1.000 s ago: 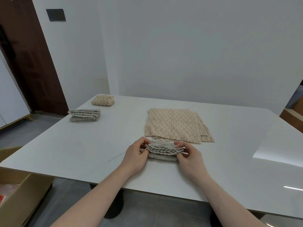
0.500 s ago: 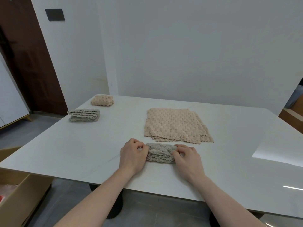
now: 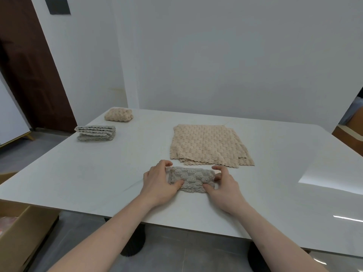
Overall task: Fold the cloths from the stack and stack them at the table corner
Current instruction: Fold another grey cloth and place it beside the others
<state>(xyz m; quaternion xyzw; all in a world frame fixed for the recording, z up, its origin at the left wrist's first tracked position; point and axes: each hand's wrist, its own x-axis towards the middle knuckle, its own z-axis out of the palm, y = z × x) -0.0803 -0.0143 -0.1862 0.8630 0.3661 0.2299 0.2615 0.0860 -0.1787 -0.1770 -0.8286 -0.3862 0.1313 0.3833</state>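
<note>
While flanking it, both hands (image 3: 160, 180) grip the cloth (image 3: 191, 179).

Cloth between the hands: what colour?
Grey, with a bumpy checked weave, folded cloth; head view.

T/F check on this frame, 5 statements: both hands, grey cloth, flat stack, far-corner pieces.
1. Both hands, left hand and right hand, grip the grey folded cloth. True.
2. The beige stack of unfolded cloths lies beyond that cloth. True.
3. The grey folded cloth is held up off the table. False: it lies on the table.
4. Three folded pieces sit near the far left corner. False: two, a grey bundle and a beige bundle.
5. Those two bundles are stacked together. False: they lie apart.
</note>
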